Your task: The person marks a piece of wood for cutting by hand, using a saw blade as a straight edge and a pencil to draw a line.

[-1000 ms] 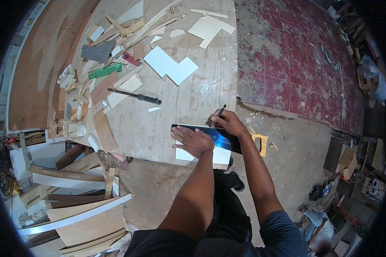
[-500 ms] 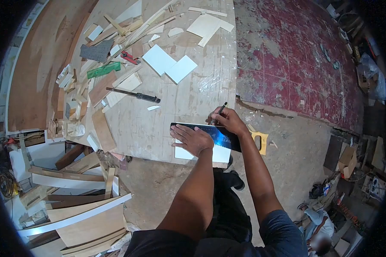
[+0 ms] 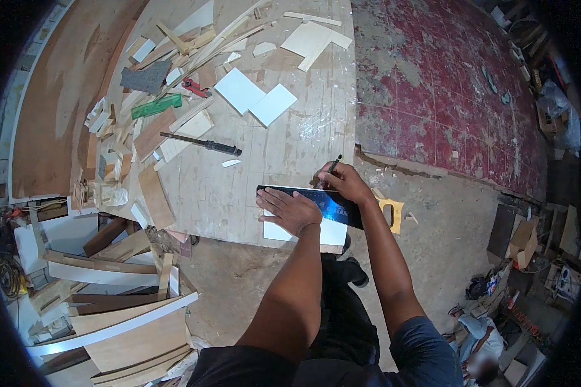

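Observation:
A handsaw (image 3: 342,208) with a dark blade and a yellow handle (image 3: 396,216) lies across a white board (image 3: 279,233) at the table's near edge. Flat on the blade, fingers spread, my left hand (image 3: 292,211) presses it against the board. My right hand (image 3: 346,182) pinches a dark pencil (image 3: 334,164) just beyond the blade's far edge. Its tip is hidden by the fingers. The saw's handle sticks out past the table's right side.
On the worktable (image 3: 239,187) lie a long dark tool (image 3: 201,143), white board pieces (image 3: 257,95), a green piece (image 3: 156,106), a red-handled tool (image 3: 197,88) and wood offcuts. Boards (image 3: 122,284) are stacked at lower left. A person (image 3: 481,342) is at lower right.

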`<state>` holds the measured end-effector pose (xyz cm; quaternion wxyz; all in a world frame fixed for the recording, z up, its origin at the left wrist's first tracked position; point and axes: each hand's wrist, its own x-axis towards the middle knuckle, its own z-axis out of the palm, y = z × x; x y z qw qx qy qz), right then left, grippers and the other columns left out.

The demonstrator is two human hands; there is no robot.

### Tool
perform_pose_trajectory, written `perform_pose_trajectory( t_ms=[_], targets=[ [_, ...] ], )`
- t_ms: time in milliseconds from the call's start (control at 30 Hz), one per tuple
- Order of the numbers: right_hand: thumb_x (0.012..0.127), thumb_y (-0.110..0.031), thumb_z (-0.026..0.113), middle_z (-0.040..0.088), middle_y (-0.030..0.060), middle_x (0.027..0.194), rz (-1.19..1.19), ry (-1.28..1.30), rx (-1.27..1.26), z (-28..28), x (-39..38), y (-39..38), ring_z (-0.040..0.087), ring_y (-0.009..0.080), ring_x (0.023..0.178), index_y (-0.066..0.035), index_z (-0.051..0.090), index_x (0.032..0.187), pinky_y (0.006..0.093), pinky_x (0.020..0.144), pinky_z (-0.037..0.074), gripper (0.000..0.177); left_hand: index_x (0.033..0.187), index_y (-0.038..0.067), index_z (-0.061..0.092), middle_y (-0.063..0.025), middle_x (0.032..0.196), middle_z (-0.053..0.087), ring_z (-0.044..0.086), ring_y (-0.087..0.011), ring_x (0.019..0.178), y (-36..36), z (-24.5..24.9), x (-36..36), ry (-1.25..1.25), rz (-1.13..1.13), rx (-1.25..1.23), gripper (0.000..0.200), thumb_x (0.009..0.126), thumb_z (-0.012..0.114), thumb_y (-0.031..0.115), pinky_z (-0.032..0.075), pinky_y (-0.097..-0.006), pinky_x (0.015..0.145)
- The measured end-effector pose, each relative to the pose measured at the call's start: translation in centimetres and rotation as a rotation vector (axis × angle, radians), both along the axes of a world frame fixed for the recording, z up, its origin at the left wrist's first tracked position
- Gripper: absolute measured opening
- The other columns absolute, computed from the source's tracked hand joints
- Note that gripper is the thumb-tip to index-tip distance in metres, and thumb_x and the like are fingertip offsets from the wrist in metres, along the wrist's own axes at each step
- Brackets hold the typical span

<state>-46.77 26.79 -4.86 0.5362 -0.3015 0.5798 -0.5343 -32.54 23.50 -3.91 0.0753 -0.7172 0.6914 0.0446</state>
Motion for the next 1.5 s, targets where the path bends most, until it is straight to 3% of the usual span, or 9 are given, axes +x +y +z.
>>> perform_pose_trajectory(
  t_ms=[1500],
  targets=[
    [0.097,-0.015,0.063,0.068,0.0032,0.085,0.006,0.085,-0.003,0.3,0.1,-0.1,0.063,0.0098,0.078,-0.002,0.068,0.097,0.0266,0.071,0.051,0.014,0.154,-0.008,0.006,-0.0240,0.163,-0.002,-0.001,-0.0394,0.152,0.0,0.2,0.0,-0.011,-0.005,0.022,0.073,0.100,0.031,0.035,0.003,-0.0615,0.119]
  ],
)
